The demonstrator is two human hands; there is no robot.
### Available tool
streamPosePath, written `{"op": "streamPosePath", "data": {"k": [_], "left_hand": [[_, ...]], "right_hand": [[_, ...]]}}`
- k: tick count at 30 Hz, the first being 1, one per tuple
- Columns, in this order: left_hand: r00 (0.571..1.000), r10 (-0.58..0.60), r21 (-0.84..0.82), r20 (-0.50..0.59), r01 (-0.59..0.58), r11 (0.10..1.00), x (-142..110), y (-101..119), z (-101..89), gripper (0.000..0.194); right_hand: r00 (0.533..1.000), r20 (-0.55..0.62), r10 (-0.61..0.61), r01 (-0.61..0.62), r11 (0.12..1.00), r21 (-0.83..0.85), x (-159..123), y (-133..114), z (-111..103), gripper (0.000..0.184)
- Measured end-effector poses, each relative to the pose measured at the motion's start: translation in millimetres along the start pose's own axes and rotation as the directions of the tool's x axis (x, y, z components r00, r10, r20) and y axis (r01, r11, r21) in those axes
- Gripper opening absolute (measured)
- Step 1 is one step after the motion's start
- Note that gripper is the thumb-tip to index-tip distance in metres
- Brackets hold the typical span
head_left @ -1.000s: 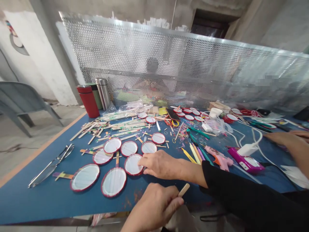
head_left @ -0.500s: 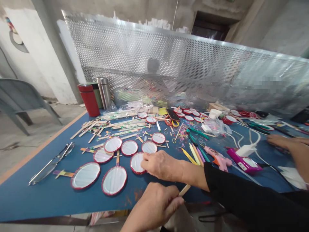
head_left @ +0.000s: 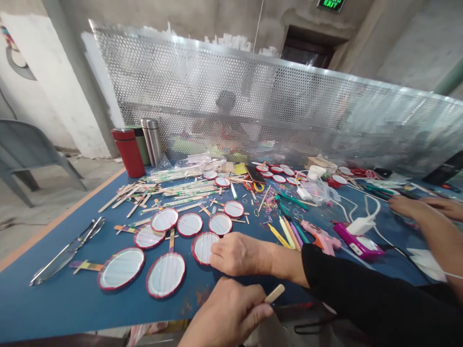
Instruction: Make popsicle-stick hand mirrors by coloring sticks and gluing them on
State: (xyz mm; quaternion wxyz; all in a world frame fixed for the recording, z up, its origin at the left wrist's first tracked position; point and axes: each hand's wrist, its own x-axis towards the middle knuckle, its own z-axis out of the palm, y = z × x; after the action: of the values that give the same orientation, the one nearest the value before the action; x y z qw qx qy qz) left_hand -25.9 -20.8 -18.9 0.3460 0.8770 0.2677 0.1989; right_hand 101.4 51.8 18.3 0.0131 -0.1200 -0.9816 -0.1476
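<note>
My right hand (head_left: 239, 254), in a black sleeve, has its fingers curled over the right edge of a round white disc (head_left: 203, 247) with a red rim, which lies on the table. Closer to me, my left hand (head_left: 229, 311) is closed round a wooden craft stick (head_left: 275, 293). Only the stick's rounded end shows past the thumb. Left of my hands are more red-rimmed discs, among them a large disc (head_left: 165, 275) and another (head_left: 121, 269) with a coloured stick handle (head_left: 87, 266).
Craft sticks (head_left: 125, 198) lie in a pile behind the discs. Markers (head_left: 285, 232), a pink glue gun (head_left: 320, 236) and a purple power strip (head_left: 356, 241) are on the right, near another person's hands (head_left: 408, 207). Eyeglasses (head_left: 68, 253) lie far left; bottles (head_left: 130, 153) stand behind.
The disc under my right hand has shifted a little to the right, away from the neighbouring discs. My left hand still holds the craft stick. The view has tilted slightly.
</note>
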Motion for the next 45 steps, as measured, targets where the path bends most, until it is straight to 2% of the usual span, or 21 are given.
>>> {"op": "streamPosePath", "data": {"k": [3,6,9,12,14,17,19,21,24,27,29,31,33,35,36,38,40,41,45], "left_hand": [[1.0,0.01,0.039,-0.014,-0.009,0.999,-1,1,0.0,0.034],[1.0,0.011,0.087,-0.005,-0.01,0.996,-1,3,-0.7,0.032],[1.0,0.005,0.12,0.001,-0.006,0.993,0,4,-1.0,0.029],[1.0,-0.007,0.137,0.007,0.006,0.991,1,4,-1.1,0.027],[1.0,-0.017,0.136,0.016,0.015,0.991,3,5,-1.5,0.028],[0.999,-0.026,0.117,0.029,0.023,0.993,3,5,-2.7,0.03],[0.999,-0.037,0.112,0.026,0.034,0.993,4,6,-3.5,0.031],[0.999,-0.043,0.117,0.021,0.04,0.992,3,8,-4.3,0.031],[0.999,-0.044,0.131,0.031,0.04,0.991,3,9,-5.0,0.03],[0.999,-0.043,0.152,0.033,0.037,0.988,3,9,-4.2,0.03],[0.999,-0.028,0.161,0.025,0.024,0.987,3,7,-2.9,0.029],[1.0,-0.008,0.162,0.017,0.005,0.987,2,5,-1.7,0.027],[1.0,0.011,0.149,0.011,-0.012,0.989,1,3,-1.1,0.027],[1.0,0.029,0.117,0.002,-0.029,0.993,0,2,-0.9,0.028],[1.0,0.027,0.096,-0.003,-0.027,0.995,0,2,-0.8,0.029],[0.999,0.038,0.068,-0.012,-0.037,0.997,-1,2,-0.7,0.032],[0.999,0.044,0.057,-0.02,-0.042,0.997,-1,1,-0.4,0.033],[0.999,0.044,0.055,-0.02,-0.043,0.998,-1,1,-0.2,0.033],[0.999,0.03,0.055,-0.014,-0.029,0.998,-1,1,0.0,0.032]], "right_hand": [[0.998,-0.057,0.0,0.0,1.0,-0.004,-6,0,-3,0.023],[0.986,-0.052,0.157,-0.157,0.988,0.001,-21,10,-10,0.022],[0.904,0.001,0.427,-0.427,0.904,-0.035,-48,30,-13,0.016],[0.79,0.025,0.613,-0.61,0.788,-0.083,-80,54,-9,0.016],[0.72,0.056,0.691,-0.684,0.722,-0.106,-99,68,-5,0.016],[0.638,0.099,0.764,-0.753,0.645,-0.131,-119,84,3,0.015],[0.606,0.12,0.786,-0.774,0.618,-0.136,-126,91,10,0.012],[0.592,0.135,0.794,-0.784,0.607,-0.133,-129,97,16,0.009],[0.582,0.147,0.8,-0.791,0.599,-0.124,-129,102,22,0.02],[0.576,0.134,0.806,-0.798,0.59,-0.12,-124,102,18,0.02],[0.592,0.111,0.798,-0.791,0.602,-0.109,-113,96,10,0.016],[0.65,0.09,0.755,-0.751,0.656,-0.077,-95,85,0,0.017],[0.75,0.089,0.656,-0.657,0.754,-0.018,-71,69,-9,0.018],[0.861,0.094,0.5,-0.506,0.861,0.059,-45,49,-16,0.016],[0.905,0.097,0.414,-0.422,0.902,0.091,-33,40,-19,0.018],[0.964,0.089,0.25,-0.26,0.957,0.127,-13,23,-19,0.018],[0.992,0.074,0.104,-0.111,0.99,0.092,0,11,-16,0.009],[0.995,0.07,0.066,-0.071,0.995,0.072,5,7,-14,0.013],[0.997,0.069,0.024,-0.027,0.998,0.049,11,0,-9,0.02]]}}
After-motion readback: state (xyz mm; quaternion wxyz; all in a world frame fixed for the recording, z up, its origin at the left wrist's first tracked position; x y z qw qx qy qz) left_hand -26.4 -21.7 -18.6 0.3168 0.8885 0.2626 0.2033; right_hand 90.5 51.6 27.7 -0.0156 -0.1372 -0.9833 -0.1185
